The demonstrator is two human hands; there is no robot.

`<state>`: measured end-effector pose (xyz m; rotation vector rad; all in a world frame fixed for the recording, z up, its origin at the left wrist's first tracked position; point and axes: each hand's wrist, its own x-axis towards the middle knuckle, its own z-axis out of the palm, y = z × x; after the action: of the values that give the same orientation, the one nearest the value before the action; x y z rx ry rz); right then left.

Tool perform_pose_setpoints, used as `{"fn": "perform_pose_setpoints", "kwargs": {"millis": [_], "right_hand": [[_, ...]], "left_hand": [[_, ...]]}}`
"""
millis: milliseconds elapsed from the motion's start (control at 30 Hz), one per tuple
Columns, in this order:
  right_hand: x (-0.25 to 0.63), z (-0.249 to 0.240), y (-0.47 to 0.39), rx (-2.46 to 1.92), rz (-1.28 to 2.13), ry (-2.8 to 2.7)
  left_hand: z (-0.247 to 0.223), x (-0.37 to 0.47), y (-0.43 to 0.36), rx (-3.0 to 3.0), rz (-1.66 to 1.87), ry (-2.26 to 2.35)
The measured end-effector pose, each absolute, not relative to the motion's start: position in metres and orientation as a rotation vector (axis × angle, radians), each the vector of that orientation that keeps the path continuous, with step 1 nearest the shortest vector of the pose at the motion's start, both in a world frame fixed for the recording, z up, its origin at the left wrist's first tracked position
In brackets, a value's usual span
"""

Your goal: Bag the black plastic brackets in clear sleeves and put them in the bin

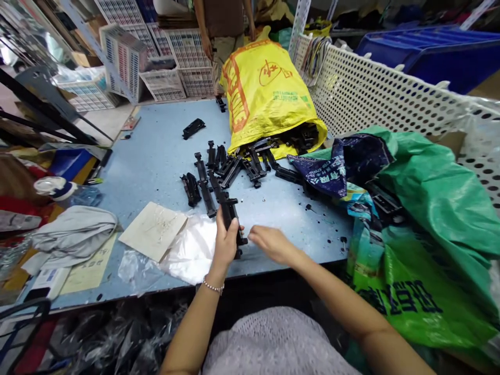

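Near the front edge of the tabletop (152,140), your left hand (224,242) holds a black part (230,212); your right hand (271,242) is beside, its grip I cannot tell.

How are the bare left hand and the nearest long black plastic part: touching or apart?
Touching. The head view shows the bare left hand gripping the long black plastic part, thumb against it.

Blue tbl (156,156) — blk parts (204,182), yel. bag (269,94), beige card (153,230)

upper centre: sack (273,88) on tabletop (148,151), parts (203,179) before its mouth. lower left: card (154,229), cloth (74,234) left of it. right: second sack (433,208). upper left: crates (191,47).
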<state>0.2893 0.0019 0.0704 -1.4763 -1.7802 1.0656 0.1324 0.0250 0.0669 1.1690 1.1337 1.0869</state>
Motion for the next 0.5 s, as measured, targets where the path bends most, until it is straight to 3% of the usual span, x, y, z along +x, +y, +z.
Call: {"fn": "perform_pose_setpoints", "kwargs": {"millis": [200, 300, 367, 500], "right_hand": [[0.282, 0.042, -0.003, -1.496, 1.597, -1.504], [0.320, 0.057, 0.048, -1.838, 1.113, -1.830], [0.353, 0.073, 0.090, -2.171, 0.675, -1.727], [0.402, 0.097, 0.152, -2.295, 0.397, -1.626]], "left_hand": [[0.047, 0.133, 0.024, 1.520, 1.123, 1.290], [0.035, 0.141, 0.025, 1.593, 0.879, 1.397], [0.029, 0.151, 0.021, 1.641, 0.621, 1.421], [0.022, 0.163, 0.012, 1.886, 0.149, 1.573]]}}
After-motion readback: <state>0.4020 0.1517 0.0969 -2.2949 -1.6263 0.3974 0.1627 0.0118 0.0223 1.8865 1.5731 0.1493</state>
